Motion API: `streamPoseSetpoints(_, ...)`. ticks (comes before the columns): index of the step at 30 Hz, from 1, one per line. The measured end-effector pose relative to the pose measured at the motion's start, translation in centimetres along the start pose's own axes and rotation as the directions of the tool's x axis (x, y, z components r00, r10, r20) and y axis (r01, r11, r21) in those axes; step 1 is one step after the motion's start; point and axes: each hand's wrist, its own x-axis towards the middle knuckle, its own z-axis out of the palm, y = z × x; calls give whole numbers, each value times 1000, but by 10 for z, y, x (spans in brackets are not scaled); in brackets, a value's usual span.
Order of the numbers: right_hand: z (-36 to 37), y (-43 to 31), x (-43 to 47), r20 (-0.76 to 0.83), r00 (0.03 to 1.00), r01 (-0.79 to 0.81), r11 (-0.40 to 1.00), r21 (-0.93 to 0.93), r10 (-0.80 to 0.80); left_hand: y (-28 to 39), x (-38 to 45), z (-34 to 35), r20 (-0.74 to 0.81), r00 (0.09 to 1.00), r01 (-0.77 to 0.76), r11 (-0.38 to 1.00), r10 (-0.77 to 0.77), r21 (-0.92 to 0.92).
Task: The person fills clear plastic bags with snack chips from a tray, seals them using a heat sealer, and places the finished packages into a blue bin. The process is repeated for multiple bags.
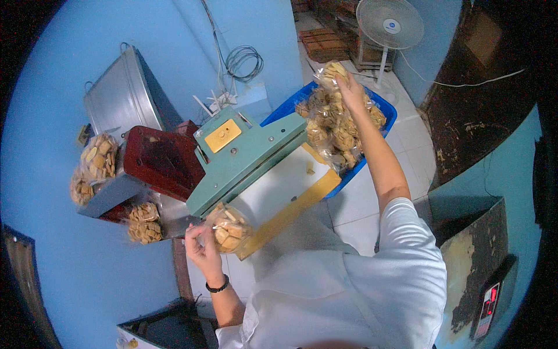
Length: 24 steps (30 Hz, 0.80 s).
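Observation:
My left hand (204, 253), with a dark bracelet at the wrist, pinches the edge of a clear plastic bag of square crackers (231, 233). This bag rests at the near left end of a green impulse bag sealer (248, 150), on its white work plate (274, 185). Stretched out to the far right, my right hand (352, 94) grips another bag of crackers (332, 74). It is above a blue plastic crate (389, 114) heaped with filled cracker bags (344, 135). The sealer's jaw runs slantwise between the two hands.
On the left, more cracker bags (99, 159) and a smaller pair (145, 222) sit beside a dark red container (161, 163). A metal box (124, 94) leans on the blue wall. Behind the crate stands a fan (390, 26). A lit digital display (487, 309) is at lower right.

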Motion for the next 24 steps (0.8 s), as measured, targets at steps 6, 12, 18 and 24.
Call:
streamPoseSetpoints(6, 22, -71, -93, 336, 860, 401, 916, 20, -384, -12, 11, 35, 81, 995, 63, 996, -57, -69)
streamPoseSetpoints(12, 26, -140, -224, 624, 524, 294, 810, 507, -580, -16, 5, 57, 169, 984, 76, 991, -56, -113)
streamPoseSetpoints(18, 53, -153, -276, 553, 512, 333, 745, 578, -657, -32, -12, 32, 205, 976, 104, 981, -70, -161)
streamPoseSetpoints(24, 52, -175, -296, 677, 529, 172, 846, 504, -511, -45, -16, -9, 187, 979, 95, 993, -82, -63)
